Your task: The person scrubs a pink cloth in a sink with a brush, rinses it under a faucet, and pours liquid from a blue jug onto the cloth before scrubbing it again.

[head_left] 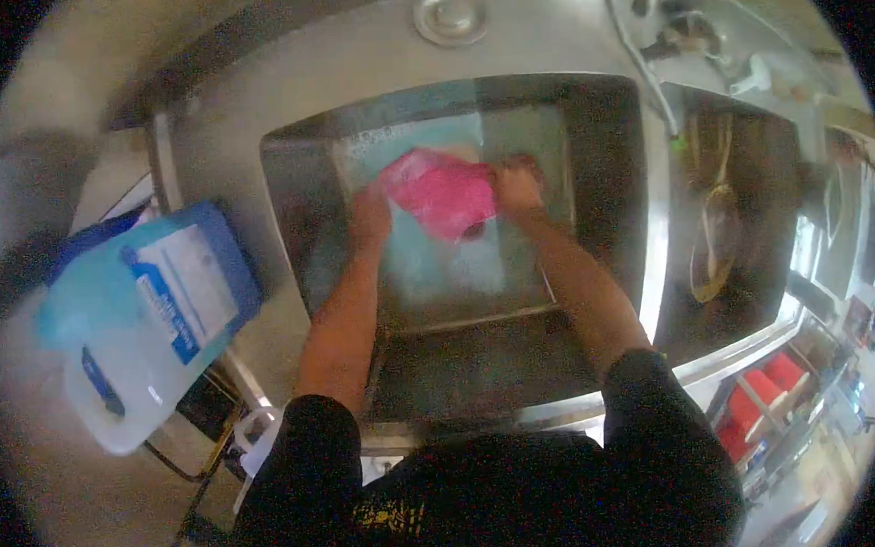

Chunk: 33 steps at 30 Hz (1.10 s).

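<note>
A wet-looking pink cloth (443,195) is stretched between my two hands, over soapy bluish water (428,284) in the sink basin (610,223). My left hand (372,213), somewhat blurred, grips the cloth's left edge. At its right edge my right hand (519,186) is closed, the fingers curled round the fabric. A small dark patch shows at the cloth's lower edge. White suds float along the back left of the water.
Left of the sink lies a large jug (155,321) with a blue-and-white label. A second basin (736,235) on the right holds a round strainer-like utensil (716,241). Behind are a round metal lid-like piece (450,16) and a faucet hose (634,51). Red items (766,399) sit lower right.
</note>
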### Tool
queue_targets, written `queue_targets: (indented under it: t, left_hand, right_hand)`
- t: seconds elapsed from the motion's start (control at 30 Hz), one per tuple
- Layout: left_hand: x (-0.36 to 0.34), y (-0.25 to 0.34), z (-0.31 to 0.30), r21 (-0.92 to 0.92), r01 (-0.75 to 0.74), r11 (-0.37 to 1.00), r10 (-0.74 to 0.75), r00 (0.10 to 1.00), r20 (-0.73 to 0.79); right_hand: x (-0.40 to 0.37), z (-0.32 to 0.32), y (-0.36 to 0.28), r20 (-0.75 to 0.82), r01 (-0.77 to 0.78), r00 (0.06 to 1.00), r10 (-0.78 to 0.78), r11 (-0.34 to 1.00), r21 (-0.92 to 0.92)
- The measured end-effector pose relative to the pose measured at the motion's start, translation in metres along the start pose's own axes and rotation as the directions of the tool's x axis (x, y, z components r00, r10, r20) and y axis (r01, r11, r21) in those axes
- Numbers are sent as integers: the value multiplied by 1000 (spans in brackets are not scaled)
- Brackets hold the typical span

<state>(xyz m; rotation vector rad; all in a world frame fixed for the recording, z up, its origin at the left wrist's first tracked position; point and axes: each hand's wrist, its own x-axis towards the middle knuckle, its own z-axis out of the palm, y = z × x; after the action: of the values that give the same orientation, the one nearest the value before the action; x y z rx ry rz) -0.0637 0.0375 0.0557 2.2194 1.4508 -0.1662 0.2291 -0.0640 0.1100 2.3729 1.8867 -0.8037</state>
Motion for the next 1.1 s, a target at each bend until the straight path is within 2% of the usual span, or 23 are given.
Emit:
queue_targets:
  t: [0.03,0.07,0.1,0.13,0.17,0.2,0.27,0.3,0.33,0.4,0.47,0.53,0.63,0.73,0.83,0.93,1.03,1.1]
  left_hand:
    - [-12,9,-9,-38,-58,998,56,997,-54]
    - [-25,24,-21,-186,-92,978,65,987,-150]
    - [-38,43,-33,-325,-139,935,59,968,-243]
    - [-51,69,-57,-346,-312,885,207,928,-309]
    - [-65,99,-88,-352,-476,806,345,861,-374]
    - [-80,125,-112,-329,-514,792,411,848,-335]
    - [-102,160,-145,-404,-528,747,489,848,-205]
    - [-113,171,-158,-495,-490,718,509,854,-108]
    - [-127,179,-176,-583,-437,685,532,847,-9]
    - [-164,205,-236,-697,-323,640,523,848,87]
    - [-192,220,-261,-658,-380,650,544,837,55]
    - [-205,216,-262,-425,-586,690,606,789,-104]
    - [-208,212,-269,-570,-727,384,724,620,-303]
    - [-233,208,-284,-551,-671,496,640,711,-290]
    - [-257,209,-311,-654,-591,472,631,745,-217]
    - [-269,205,-333,-538,-646,542,611,742,-275]
    - [-297,215,-365,-474,-696,539,572,716,-400]
    - [-311,222,-388,-314,-803,506,588,588,-555]
  right_hand:
    - [-20,-17,-6,-115,40,993,-41,999,-9]
    - [-30,8,8,-214,104,971,-106,994,-17]
    - [-45,-4,3,-241,145,960,-141,989,1]
    - [-60,-16,-3,-268,187,947,-176,982,17]
    - [-89,-70,-29,-227,201,957,-181,977,69]
    - [-116,-120,-51,-185,212,965,-188,970,118]
    - [-155,-179,-73,-175,295,945,-277,952,82]
    - [-174,-203,-84,-170,334,932,-319,940,69]
    - [-189,-219,-91,-232,409,898,-374,903,129]
    - [-218,-254,-98,-353,551,816,-458,801,234]
    - [-251,-295,-110,-345,523,841,-416,788,325]
    - [-274,-318,-115,-342,530,842,-418,760,376]
    - [-303,-328,-125,-342,494,862,-374,771,401]
    - [-331,-339,-138,-353,484,866,-354,773,411]
    - [-351,-343,-146,-319,452,888,-330,753,479]
    - [-359,-342,-151,-336,450,886,-319,763,464]
    - [-368,-348,-159,-391,480,864,-318,756,445]
    - [-368,-347,-162,-469,530,828,-309,706,470]
